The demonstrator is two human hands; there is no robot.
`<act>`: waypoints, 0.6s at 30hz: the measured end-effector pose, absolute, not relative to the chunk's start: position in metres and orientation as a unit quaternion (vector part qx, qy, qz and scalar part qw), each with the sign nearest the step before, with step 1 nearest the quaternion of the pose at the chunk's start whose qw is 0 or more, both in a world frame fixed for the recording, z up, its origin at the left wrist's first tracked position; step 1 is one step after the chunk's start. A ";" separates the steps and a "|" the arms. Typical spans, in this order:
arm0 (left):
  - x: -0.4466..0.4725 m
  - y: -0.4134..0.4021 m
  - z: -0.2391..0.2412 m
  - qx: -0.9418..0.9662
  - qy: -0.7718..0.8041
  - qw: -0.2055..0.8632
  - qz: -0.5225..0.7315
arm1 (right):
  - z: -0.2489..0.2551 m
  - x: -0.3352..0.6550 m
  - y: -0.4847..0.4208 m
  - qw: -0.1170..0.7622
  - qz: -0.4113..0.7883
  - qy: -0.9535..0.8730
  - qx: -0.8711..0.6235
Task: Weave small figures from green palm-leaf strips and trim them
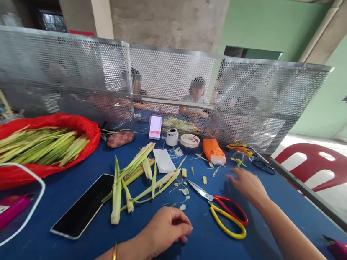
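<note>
Centrally, one pair of scissors (210, 198), one right hand (247, 184), grip spread, one left hand (167, 229) curled, contents unclear.

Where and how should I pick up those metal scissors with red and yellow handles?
Probably by the looped handles, coming from the near right: the scissors lie flat with those loops lying rightward, while the pointed blades aim left and away.
</note>
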State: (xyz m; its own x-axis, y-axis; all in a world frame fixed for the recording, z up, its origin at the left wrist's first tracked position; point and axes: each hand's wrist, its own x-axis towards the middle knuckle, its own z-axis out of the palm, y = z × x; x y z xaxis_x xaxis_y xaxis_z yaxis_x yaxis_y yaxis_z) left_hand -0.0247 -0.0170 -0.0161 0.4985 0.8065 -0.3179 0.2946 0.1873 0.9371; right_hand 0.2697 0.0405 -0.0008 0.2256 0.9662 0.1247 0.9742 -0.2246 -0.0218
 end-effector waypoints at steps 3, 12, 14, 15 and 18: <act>-0.025 -0.022 -0.019 0.680 0.429 0.560 0.200 | 0.004 0.208 0.014 0.064 -0.030 -0.719 -0.691; -0.064 0.015 0.016 0.757 0.580 0.129 0.271 | -0.024 0.119 -0.024 0.169 -0.065 -0.820 -0.544; -0.073 0.025 0.015 0.736 0.618 0.099 0.256 | -0.030 0.128 -0.020 0.191 -0.069 -0.836 -0.510; -0.074 0.027 0.013 0.734 0.625 0.095 0.248 | -0.032 0.133 -0.017 0.203 -0.065 -0.841 -0.497; -0.068 0.026 0.005 0.744 0.655 0.046 0.127 | -0.040 0.143 -0.010 0.235 -0.051 -0.847 -0.474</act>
